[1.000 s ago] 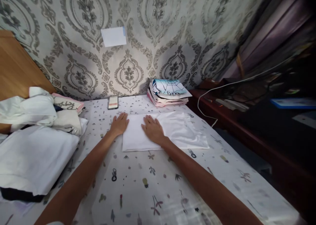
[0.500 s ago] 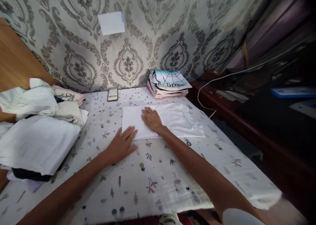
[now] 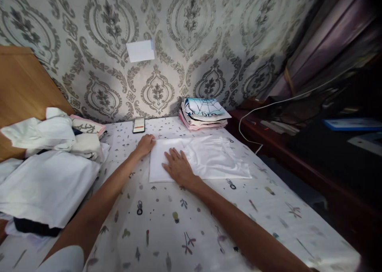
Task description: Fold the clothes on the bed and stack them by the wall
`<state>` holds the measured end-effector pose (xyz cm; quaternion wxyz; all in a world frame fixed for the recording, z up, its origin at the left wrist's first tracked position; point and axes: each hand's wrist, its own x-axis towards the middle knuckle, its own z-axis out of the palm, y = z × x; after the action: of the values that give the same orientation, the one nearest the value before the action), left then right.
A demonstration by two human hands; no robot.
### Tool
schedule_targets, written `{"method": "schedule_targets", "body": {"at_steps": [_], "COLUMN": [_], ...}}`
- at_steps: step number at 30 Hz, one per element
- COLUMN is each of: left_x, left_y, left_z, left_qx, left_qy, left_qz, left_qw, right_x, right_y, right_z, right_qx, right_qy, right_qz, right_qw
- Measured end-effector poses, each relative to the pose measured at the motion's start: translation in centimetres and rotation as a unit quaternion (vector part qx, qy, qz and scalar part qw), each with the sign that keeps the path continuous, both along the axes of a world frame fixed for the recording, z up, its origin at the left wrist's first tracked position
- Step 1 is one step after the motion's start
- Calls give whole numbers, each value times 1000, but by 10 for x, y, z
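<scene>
White cloth (image 3: 215, 156) is on the bed (image 3: 161, 236), right hand (image 3: 179, 168) flat on it, fingers spread, grip holding nothing. Left hand (image 3: 145, 144) just hopped from the near edge to the far left corner, curled; can't tell if it's pinching fabric. Seemingly right steadies, left works the corner.

Left hand (image 3: 145, 145) curled, right hand (image 3: 179, 167) spread

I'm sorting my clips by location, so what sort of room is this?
Probably a bedroom: there's a wooden panel like a headboard, a printed sheet spread like bedding, and a stack of folded clothes.
</scene>
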<state>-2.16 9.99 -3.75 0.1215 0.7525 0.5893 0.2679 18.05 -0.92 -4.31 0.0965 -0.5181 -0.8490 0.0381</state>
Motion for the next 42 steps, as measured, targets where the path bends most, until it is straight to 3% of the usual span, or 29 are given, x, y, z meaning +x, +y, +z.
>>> {"method": "schedule_targets", "body": {"at_steps": [7, 13, 19, 25, 32, 38, 42], "left_x": [-4, -7, -9, -8, -8, -7, -18], "left_y": [24, 37, 47, 49, 51, 47, 22], "left_z": [-13, -8, -1, 5, -3, -6, 6], "left_qx": [-27, -81, -141, -132, -49, -13, 31], "left_qy": [-65, -104, -87, -52, 29, 86, 123], "left_qz": [-62, -116, -174, -203, -163, -116, -12], "left_qw": [996, 984, 971, 969, 985, 989, 992], "right_x": [3, 4, 5, -4, -8, -8, -9], "right_y": [0, 2, 3, 27, 42, 40, 40], "right_z": [-1, -3, 4, 12, -5, -4, 0], "right_qx": [4, 1, -34, -60, -15, -32, -56], "right_qy": [4, 6, 11, 9, -9, -12, -10], "right_qz": [5, 8, 6, -39, -72, -68, -70], "right_qw": [1000, 1000, 999, 997, 997, 997, 996]}}
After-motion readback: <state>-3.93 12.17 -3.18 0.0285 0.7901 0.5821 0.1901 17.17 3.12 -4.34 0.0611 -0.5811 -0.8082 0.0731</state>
